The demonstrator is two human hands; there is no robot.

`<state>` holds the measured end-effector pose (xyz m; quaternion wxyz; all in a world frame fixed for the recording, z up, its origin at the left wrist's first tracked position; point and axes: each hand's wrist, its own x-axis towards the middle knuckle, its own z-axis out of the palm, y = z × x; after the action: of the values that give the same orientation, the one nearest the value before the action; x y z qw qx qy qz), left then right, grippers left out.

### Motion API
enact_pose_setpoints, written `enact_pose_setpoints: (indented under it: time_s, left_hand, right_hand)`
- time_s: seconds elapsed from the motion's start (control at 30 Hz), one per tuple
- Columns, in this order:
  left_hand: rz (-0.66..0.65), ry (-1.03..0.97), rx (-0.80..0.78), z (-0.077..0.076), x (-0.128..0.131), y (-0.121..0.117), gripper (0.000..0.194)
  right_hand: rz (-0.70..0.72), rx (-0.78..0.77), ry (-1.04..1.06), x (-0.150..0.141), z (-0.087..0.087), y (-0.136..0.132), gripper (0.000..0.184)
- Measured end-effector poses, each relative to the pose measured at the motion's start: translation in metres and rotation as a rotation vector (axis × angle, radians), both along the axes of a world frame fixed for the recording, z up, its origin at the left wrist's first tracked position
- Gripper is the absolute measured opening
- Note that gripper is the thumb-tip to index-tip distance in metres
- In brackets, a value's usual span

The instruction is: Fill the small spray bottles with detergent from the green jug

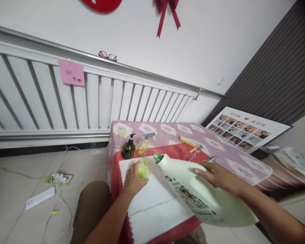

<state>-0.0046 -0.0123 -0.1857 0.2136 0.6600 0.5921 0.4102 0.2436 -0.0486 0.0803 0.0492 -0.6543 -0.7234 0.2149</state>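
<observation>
My left hand (135,179) is wrapped round a small see-through yellow-green bottle (144,170), which stands on a white scallop-edged cloth (155,203). Its mouth looks uncapped. In my right hand (216,175) is a large pale green detergent jug (218,206), gripped at the handle and tilted on its side. The jug's green spout (158,158) points left, above and just right of the small bottle; no stream of liquid can be made out. Beyond my left hand stand a dark green pump bottle (128,149) and a clear spray bottle (142,147).
Under the white cloth lie a red cloth (165,149) and a patterned purple table cover (162,128). A yellow-edged strip (189,141) and small clear items lie at the back right. A radiator (139,101) lines the wall. A power strip (59,178) with cables sits on the floor.
</observation>
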Motion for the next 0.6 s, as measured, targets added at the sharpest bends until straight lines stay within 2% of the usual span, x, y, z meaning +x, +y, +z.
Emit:
enact_pose_setpoints:
  time_s: [0.6]
  left_hand:
    - [0.013, -0.012, 0.022, -0.001, -0.001, -0.002, 0.087]
  right_hand:
    - [0.071, -0.055, -0.083, -0.005, -0.001, 0.011, 0.046]
